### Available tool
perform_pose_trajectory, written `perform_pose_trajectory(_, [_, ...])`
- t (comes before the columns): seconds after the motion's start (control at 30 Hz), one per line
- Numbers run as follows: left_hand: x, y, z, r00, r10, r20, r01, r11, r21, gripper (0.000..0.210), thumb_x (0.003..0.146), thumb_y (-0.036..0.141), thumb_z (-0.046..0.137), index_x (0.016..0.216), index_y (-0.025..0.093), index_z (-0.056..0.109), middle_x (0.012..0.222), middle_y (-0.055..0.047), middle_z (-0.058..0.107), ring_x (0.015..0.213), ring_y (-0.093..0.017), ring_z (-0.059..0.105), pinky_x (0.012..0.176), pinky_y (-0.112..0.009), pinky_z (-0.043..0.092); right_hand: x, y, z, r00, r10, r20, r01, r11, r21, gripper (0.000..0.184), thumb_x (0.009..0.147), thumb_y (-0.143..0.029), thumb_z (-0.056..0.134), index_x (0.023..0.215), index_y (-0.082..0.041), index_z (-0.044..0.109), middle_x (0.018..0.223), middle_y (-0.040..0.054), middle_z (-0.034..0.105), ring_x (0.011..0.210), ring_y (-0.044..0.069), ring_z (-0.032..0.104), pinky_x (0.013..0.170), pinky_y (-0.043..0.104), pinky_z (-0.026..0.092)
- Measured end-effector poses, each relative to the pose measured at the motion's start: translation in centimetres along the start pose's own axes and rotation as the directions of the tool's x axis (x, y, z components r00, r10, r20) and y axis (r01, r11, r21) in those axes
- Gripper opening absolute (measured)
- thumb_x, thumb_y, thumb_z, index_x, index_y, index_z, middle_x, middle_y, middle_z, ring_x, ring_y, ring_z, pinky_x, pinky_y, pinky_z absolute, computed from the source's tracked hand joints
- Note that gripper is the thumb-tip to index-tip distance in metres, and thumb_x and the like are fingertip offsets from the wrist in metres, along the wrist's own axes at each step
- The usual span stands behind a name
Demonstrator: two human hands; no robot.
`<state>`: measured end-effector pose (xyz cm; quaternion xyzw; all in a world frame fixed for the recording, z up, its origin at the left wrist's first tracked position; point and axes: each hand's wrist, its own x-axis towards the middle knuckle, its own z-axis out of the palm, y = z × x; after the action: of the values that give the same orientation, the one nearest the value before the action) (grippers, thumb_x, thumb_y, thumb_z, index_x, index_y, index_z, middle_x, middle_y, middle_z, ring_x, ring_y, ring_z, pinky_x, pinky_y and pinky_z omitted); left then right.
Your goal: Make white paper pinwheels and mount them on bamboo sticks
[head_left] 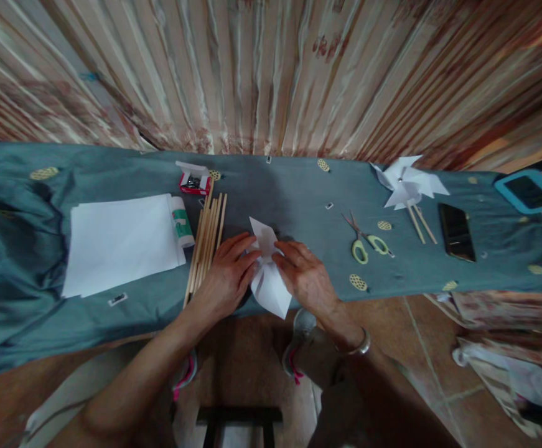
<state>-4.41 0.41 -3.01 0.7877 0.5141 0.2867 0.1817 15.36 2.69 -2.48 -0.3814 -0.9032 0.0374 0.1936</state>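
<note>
Between my hands, at the front edge of the cloth, is a white paper pinwheel (273, 290) with its blades folded toward the middle. My left hand (228, 274) grips its left side, the thumb and fingers pressed near the centre. From the right, my right hand (308, 277) pinches the paper, fingertips close to the centre too. One pointed blade sticks up beyond the fingers and another points down toward me. Just left of my left hand lies a bundle of wooden sticks (208, 239). Green-handled scissors (360, 239) lie spread to the right of my right hand.
A stack of white paper (121, 242) lies left, with a white and green glue tube (182, 223) along its edge. Behind the sticks stands an open red box (195, 182) of small metal pieces. At right are finished pinwheels (404, 180), a phone (456, 232) and a blue-framed device (531, 191).
</note>
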Motion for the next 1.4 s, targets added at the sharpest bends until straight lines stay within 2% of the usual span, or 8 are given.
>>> perform_pose_trajectory(0.13, [0.03,0.0,-0.07,1.0,0.006,0.0,-0.006,1.0,0.005,0.029,0.094,0.021,0.042,0.112,0.014,0.064,0.132,-0.012,0.055,0.129,-0.027,0.043,0.109,-0.048,0.038,0.03,-0.07,-0.04,1.0,-0.015,-0.014,0.014,0.999,-0.047,0.023,0.09,-0.01,0.05,0.103,-0.013,0.069,0.122,0.0128,0.064,0.113,0.026,0.054,0.093,0.04,0.054])
perform_pose_trajectory(0.47, [0.02,0.03,-0.14,1.0,0.011,-0.001,-0.011,1.0,0.011,0.029,0.093,0.02,0.043,0.111,0.012,0.064,0.131,-0.014,0.056,0.128,-0.028,0.044,0.107,-0.05,0.04,0.12,0.07,0.16,0.999,0.006,-0.037,-0.008,0.999,-0.049,0.023,0.091,-0.012,0.051,0.104,-0.011,0.069,0.121,0.0141,0.063,0.111,0.026,0.055,0.092,0.037,0.055])
perform_pose_trajectory(0.87, [-0.03,0.18,-0.15,1.0,0.0,-0.003,0.0,1.0,-0.001,0.029,0.093,0.023,0.044,0.11,0.014,0.066,0.13,-0.013,0.056,0.129,-0.028,0.043,0.107,-0.049,0.04,-0.06,0.21,0.0,0.999,0.027,-0.026,-0.026,1.0,0.01,0.023,0.09,-0.012,0.051,0.104,-0.014,0.068,0.124,0.0139,0.062,0.114,0.027,0.054,0.091,0.04,0.055])
perform_pose_trajectory(1.1, [0.11,0.53,-0.25,0.999,0.021,0.032,-0.024,0.995,0.092,0.029,0.092,0.022,0.045,0.11,0.015,0.067,0.133,-0.013,0.054,0.137,-0.031,0.031,0.111,-0.055,0.03,-0.21,0.36,-0.02,0.999,0.032,-0.03,-0.03,0.998,0.05,0.022,0.09,-0.012,0.051,0.104,-0.015,0.068,0.124,0.0134,0.061,0.115,0.026,0.054,0.094,0.04,0.054])
perform_pose_trajectory(1.4, [0.18,0.71,-0.25,0.997,0.024,0.072,-0.034,0.988,0.149,0.031,0.093,0.024,0.042,0.11,0.016,0.067,0.135,-0.013,0.053,0.138,-0.032,0.03,0.111,-0.058,0.027,-0.13,0.39,-0.21,0.999,0.03,-0.041,-0.027,0.997,0.079,0.024,0.092,-0.012,0.047,0.103,-0.013,0.067,0.123,0.0143,0.062,0.116,0.024,0.056,0.097,0.039,0.052])
